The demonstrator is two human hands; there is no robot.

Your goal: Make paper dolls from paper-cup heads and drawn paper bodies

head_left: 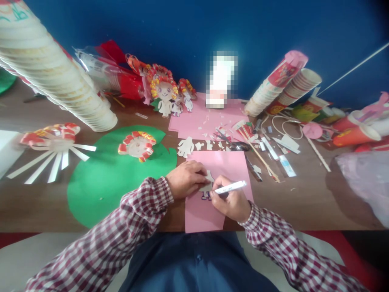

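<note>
My right hand (233,202) is closed around a white marker pen (232,187), its tip end down at the edge of a small white paper doll cutout (207,183). The cutout lies on a pink paper sheet (197,215) at the table's front edge. Dark marks show at the doll's lower end, around its feet. From the left, my left hand (187,177) grips the doll's edge with bent fingers held together, against the sheet. Just beyond my left hand lies another white paper figure (185,147), with paper scraps (209,145) beside it.
Green paper (100,182) at left bears a red-and-yellow curled paper ring (138,146). A cut cup with strips (57,142) lies farther left. Tall cup stacks (57,69) lean on both sides. Finished paper dolls (164,95), scissors (240,146) and sticks (261,156) lie beyond my hands.
</note>
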